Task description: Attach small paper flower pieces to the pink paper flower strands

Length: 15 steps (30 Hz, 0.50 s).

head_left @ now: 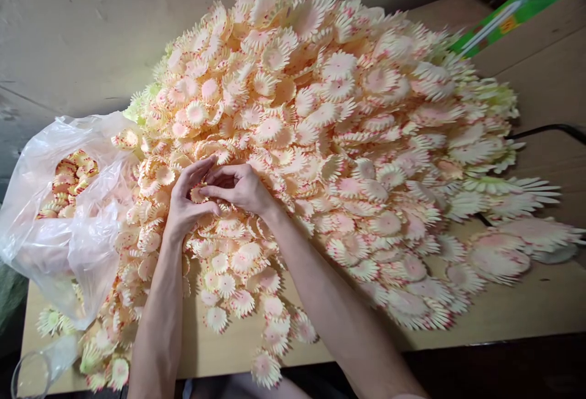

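From my remote seat I see both hands meeting at the near-left side of a great pile of flower heads (pixel 348 118) that covers most of the worktop (pixel 526 313). The left hand (pixel 185 204) curls in from the left and the right hand (pixel 240 188) from the right. Their fingertips are pinched together on 1 small flower head (pixel 198 193), held just above the pile.

I judge this piece to be very light, thin and floppy, probably fabric or soft plastic, with fringed petals that would crease or tear if squeezed. The firmer middle disc looks like the better place to pinch it, not the petal tips. The heads seem to cling in layers, so a neighbour could lift along with it.

It is round and flat, so it has no real long axis. Its face seems turned up towards the camera, though the fingers hide much of it.

A clear plastic bag (pixel 68 228) with more heads lies just beside the left wrist. A green box (pixel 508 17) and a black cable (pixel 549 127) sit well apart at the far right.
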{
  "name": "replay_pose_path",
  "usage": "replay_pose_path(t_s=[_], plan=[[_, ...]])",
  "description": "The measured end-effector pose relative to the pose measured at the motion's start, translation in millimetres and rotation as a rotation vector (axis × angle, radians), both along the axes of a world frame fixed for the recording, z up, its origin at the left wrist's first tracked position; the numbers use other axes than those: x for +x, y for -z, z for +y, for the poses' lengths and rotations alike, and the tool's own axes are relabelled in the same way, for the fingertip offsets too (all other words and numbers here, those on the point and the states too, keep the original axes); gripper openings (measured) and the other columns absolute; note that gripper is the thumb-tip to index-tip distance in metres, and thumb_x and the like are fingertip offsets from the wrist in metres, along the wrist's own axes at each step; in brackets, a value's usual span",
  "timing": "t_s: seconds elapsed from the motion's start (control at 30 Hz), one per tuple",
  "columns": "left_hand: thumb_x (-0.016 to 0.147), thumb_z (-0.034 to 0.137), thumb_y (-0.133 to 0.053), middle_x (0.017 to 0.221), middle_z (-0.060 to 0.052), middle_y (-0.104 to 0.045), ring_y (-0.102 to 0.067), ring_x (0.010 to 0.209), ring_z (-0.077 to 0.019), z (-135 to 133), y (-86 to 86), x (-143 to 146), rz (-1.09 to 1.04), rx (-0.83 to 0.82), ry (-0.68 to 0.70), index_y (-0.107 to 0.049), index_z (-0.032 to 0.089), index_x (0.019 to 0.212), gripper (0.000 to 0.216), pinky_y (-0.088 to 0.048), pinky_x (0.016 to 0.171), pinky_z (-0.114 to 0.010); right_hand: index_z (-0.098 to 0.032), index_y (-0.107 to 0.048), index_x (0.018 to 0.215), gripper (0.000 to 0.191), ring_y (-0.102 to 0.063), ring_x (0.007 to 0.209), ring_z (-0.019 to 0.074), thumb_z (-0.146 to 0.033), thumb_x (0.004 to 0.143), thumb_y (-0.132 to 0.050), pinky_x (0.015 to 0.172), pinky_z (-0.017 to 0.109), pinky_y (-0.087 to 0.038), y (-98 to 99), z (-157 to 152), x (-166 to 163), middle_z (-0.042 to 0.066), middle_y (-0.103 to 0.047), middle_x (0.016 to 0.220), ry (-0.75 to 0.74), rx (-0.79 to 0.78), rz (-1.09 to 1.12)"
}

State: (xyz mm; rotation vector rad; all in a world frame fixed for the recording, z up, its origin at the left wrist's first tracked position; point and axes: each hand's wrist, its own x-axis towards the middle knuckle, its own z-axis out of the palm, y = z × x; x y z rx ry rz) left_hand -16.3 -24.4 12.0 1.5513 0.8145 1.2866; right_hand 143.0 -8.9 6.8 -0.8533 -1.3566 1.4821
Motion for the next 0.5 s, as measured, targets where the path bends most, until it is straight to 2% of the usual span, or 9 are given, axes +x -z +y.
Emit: replay_pose_path(t_s=[0.13,0.3,0.5], plan=[[0.053,0.041,-0.092,0.136,-0.012,-0.064,-0.058,0.13,-0.0299,1.6,1.2,-0.2,-0.038,0.008,-0.028,-0.063,0.026,0.126,0.081,-0.043,0.114,-0.049,-0.018,-0.074,0.084,0.028,-0.066,0.064,0.0121,-0.04,0.069,-0.084,0.062,0.026,-0.055,2.0,3.7,2.4,0.002,-0.075,0.077,0.03,-0.043,0.108],[0.062,0.037,-0.089,0.126,-0.01,-0.071,-0.066,0.119,-0.0267,0.1,2.0,0.2,-0.128,-0.126,-0.035,-0.073,0.027,0.114,0.055,-0.054,0.104,-0.041,-0.018,-0.077,0.084,0.029,-0.06,0.055,0.01,-0.043,0.07,-0.083,0.052,0.024,-0.051,-1.5,4.9,4.5,0.001,-0.073,0.071,0.05,-0.067,0.172],[0.056,0.034,-0.092,0.106,-0.009,-0.078,-0.074,0.101,-0.0277,-1.9,2.1,1.9,-0.135,-0.219,-0.231,-0.079,0.023,0.102,0.05,-0.06,0.092,-0.04,-0.019,-0.08,0.089,0.027,-0.058,0.052,0.0085,-0.042,0.074,-0.08,0.049,0.022,-0.049,-6.6,1.9,3.0,0.002,-0.075,0.074,0.034,-0.07,0.154]])
